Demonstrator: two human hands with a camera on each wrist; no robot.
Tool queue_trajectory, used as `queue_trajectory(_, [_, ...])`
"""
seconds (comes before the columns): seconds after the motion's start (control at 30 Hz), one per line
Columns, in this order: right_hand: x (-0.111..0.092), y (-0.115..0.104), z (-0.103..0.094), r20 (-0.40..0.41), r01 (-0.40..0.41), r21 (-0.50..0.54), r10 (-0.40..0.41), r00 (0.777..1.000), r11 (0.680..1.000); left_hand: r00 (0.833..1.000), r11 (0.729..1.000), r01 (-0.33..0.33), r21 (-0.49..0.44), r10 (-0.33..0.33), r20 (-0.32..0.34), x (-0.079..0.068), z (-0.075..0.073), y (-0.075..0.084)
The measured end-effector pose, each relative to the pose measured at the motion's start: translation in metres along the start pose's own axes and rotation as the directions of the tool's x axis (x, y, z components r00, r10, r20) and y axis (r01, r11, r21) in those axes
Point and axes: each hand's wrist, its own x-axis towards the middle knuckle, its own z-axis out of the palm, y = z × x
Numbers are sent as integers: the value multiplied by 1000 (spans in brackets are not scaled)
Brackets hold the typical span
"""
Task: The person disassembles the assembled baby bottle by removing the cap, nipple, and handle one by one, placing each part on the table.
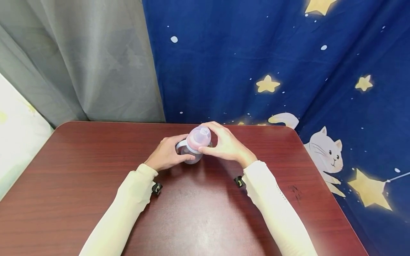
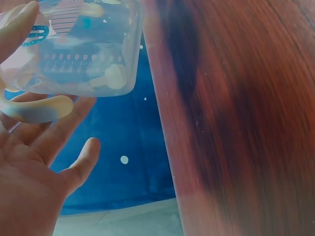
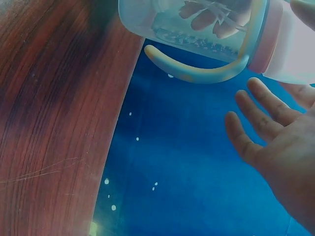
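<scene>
A clear baby bottle [image 1: 191, 159] stands near the far side of the table, with a translucent domed cap [image 1: 199, 138] over its pink collar [image 3: 268, 37]. Pale curved side handles [image 3: 197, 74] hang off its neck. My left hand [image 1: 166, 152] grips the bottle from the left, thumb across the front of the body; in the left wrist view other fingers spread behind a handle. From the right, my right hand [image 1: 228, 146] holds the cap between thumb and index finger. Its remaining fingers extend loosely beside the bottle in the right wrist view. Printed markings show on the bottle's wall.
The reddish-brown wooden table [image 1: 80, 185] ends just behind the bottle. Beyond that edge hang a grey curtain [image 1: 112, 64] and a blue curtain [image 1: 217, 64] with stars and a cat. Dark wrist straps [image 1: 239, 181] sit at the cream sleeves [image 1: 272, 202].
</scene>
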Motion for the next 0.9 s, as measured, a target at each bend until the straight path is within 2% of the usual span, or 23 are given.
queue_trajectory(0.47, [0,-3,0,-78,-21,-69,15,997,997,999,998,8,59,-6,-32,1,2,4])
queue_trajectory(0.67, [1,-7,-2,-130,-48,-58,40,991,997,999,995,32,98,-30,-30,1,2,4])
queue_trajectory(0.9, [0,-10,-6,-153,-58,-56,49,987,997,998,993,53,110,-50,-36,1,1,1])
